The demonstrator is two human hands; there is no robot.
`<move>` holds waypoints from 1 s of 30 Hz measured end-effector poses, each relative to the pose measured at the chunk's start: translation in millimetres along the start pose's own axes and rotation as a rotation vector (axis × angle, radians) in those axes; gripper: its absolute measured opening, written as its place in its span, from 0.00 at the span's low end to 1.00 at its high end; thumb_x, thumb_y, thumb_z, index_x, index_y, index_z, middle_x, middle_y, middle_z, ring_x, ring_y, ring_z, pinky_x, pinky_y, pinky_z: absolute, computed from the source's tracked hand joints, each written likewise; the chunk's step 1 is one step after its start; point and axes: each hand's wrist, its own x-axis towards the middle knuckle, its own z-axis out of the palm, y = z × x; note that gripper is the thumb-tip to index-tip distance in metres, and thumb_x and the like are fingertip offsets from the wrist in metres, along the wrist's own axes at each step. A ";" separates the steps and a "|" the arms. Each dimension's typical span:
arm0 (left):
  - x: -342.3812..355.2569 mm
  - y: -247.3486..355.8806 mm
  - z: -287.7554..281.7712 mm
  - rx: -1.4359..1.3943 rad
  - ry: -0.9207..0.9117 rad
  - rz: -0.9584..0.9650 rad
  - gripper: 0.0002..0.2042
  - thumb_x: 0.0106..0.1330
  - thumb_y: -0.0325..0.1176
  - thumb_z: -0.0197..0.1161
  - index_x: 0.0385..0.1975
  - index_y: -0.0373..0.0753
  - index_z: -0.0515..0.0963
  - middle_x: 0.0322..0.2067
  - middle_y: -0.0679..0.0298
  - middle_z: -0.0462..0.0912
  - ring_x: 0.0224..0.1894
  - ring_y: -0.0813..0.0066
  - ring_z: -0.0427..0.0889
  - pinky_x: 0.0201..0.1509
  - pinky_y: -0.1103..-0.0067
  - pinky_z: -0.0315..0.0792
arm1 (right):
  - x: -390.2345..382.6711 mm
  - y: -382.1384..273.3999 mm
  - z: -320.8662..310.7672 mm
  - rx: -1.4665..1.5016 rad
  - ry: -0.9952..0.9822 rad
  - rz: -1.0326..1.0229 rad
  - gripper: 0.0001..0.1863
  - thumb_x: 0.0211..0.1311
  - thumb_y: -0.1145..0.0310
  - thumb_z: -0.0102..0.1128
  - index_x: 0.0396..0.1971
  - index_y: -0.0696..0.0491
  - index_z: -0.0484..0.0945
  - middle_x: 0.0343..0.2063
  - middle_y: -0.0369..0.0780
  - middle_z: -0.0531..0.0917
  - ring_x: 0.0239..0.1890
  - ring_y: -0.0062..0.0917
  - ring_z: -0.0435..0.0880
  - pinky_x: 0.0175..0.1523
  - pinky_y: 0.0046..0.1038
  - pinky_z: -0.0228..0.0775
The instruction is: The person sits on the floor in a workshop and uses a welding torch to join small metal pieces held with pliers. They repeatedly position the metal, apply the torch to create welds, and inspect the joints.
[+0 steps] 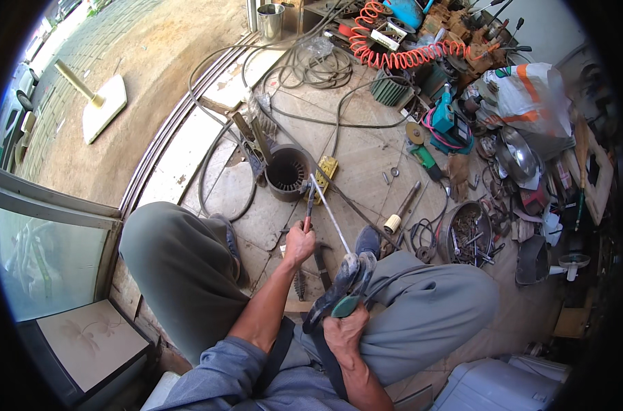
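My left hand is closed round a slim tool with a reddish handle. Its narrow grey end reaches the rim of an upright dark metal cylinder with slots inside, like a motor housing. Between my knees, my right hand grips a worn welding electrode holder with a green part on its handle. A long whitish welding rod sticks out from its jaws, and the far tip lies close to the tool's end beside the cylinder. On the floor below my left hand lies a hammer.
Beyond the cylinder, cables loop across the floor. An angle grinder, a teal machine and a bowl of metal scraps stand to the right. An orange coiled hose lies at the back. A door track runs along the left.
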 end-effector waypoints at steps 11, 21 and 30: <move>3.5 -5.8 1.9 0.008 -0.007 0.015 0.14 0.60 0.35 0.55 0.39 0.31 0.78 0.34 0.40 0.83 0.41 0.43 0.84 0.46 0.61 0.75 | 6.7 -3.6 3.8 0.013 0.009 -0.018 0.08 0.48 0.79 0.53 0.32 0.61 0.75 0.24 0.42 0.78 0.28 0.29 0.78 0.39 0.32 0.72; -0.9 2.5 -0.1 -0.007 -0.012 0.007 0.13 0.60 0.34 0.54 0.38 0.32 0.78 0.34 0.40 0.83 0.42 0.41 0.83 0.46 0.60 0.74 | 8.3 -7.2 7.6 0.031 0.018 -0.032 0.08 0.48 0.81 0.53 0.31 0.60 0.75 0.24 0.42 0.78 0.28 0.30 0.78 0.40 0.32 0.72; -1.1 1.4 -0.4 -0.011 0.000 0.031 0.13 0.60 0.34 0.54 0.37 0.31 0.77 0.33 0.40 0.83 0.41 0.42 0.83 0.46 0.60 0.74 | 8.0 -3.9 7.1 0.029 -0.004 -0.026 0.07 0.49 0.81 0.54 0.31 0.60 0.74 0.25 0.41 0.78 0.28 0.29 0.78 0.40 0.31 0.72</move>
